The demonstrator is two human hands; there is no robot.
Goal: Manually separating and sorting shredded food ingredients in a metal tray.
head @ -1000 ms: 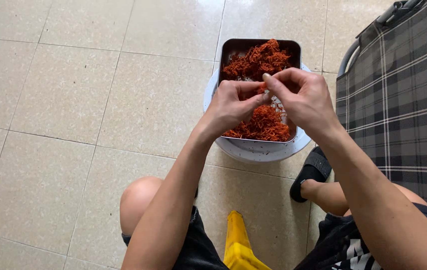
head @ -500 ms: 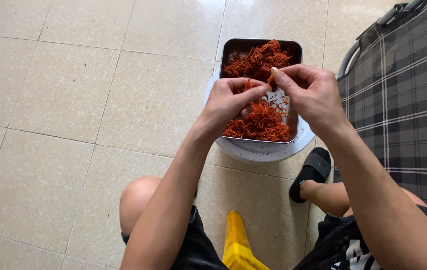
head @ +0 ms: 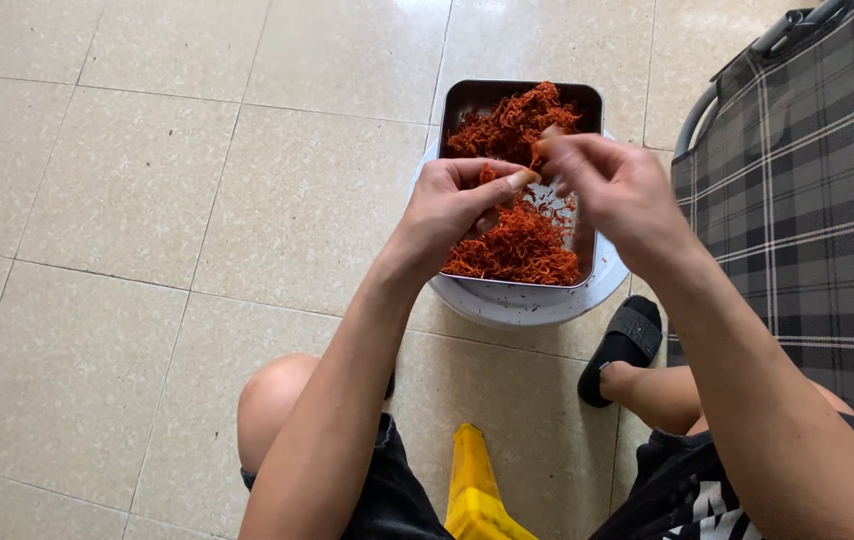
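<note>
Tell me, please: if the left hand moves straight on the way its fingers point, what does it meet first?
Probably the right hand: the left hand points its fingers toward it, just above the red shreds in the metal tray. Depth is unclear.

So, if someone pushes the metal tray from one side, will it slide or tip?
The metal tray probably slides rather than tips: it looks low and flat. Its near end overhangs the white round base, so pressing down there might rock it. The red shreds seem light and could spill.
</note>
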